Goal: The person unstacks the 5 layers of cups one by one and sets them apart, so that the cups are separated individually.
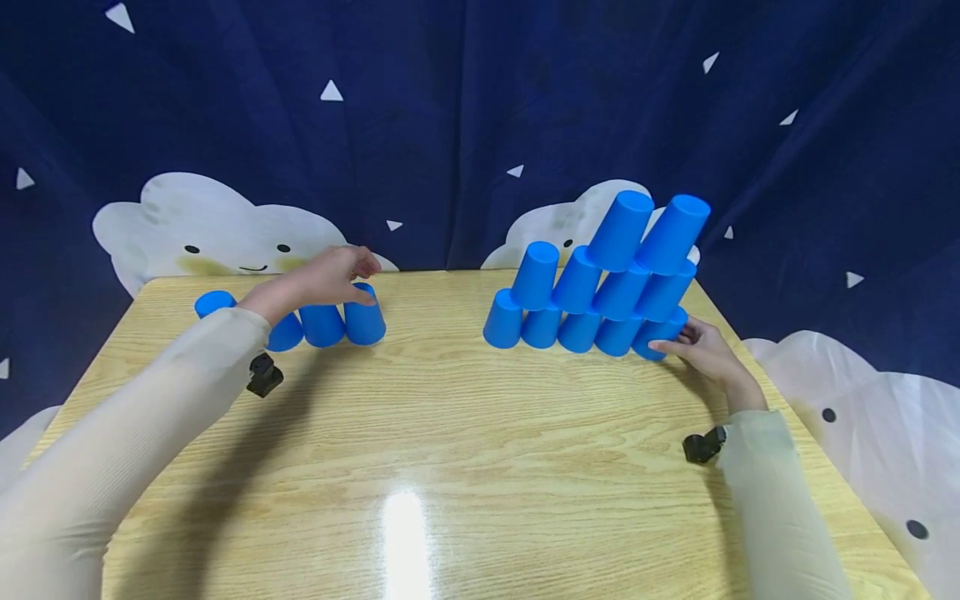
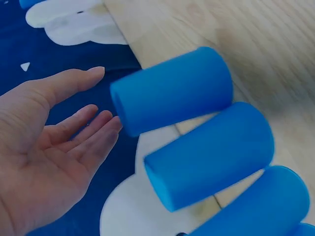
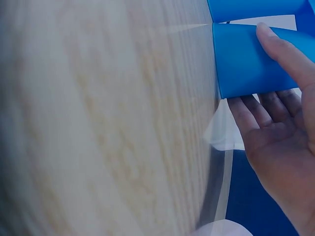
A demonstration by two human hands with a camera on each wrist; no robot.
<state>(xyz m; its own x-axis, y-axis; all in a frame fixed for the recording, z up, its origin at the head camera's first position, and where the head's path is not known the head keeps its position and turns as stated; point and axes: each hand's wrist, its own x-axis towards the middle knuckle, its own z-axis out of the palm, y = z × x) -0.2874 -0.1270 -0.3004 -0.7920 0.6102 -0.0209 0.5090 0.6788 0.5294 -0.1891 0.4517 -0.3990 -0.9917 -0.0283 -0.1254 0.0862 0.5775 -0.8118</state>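
My left hand (image 1: 326, 277) hovers at the top of the rightmost blue cup (image 1: 365, 321) in a left-hand row of upside-down cups. In the left wrist view its fingers are loosely spread beside that cup's end (image 2: 172, 91), with nothing held; whether a fingertip touches it is hard to tell. At the right, my right hand (image 1: 708, 354) holds the rightmost bottom cup (image 1: 660, 333) of a stepped stack, thumb in front and fingers behind, as the right wrist view shows on the cup (image 3: 241, 64). Two cups, one of them the upper left cup (image 1: 621, 232), form the stack's top level.
Both groups stand near the back of the wooden table (image 1: 450, 417). Behind it hangs a dark blue curtain (image 1: 420, 125) with white clouds and triangles. Another cup (image 1: 213, 302) stands at the left row's far end, partly behind the left forearm. Small black devices sit at both wrists.
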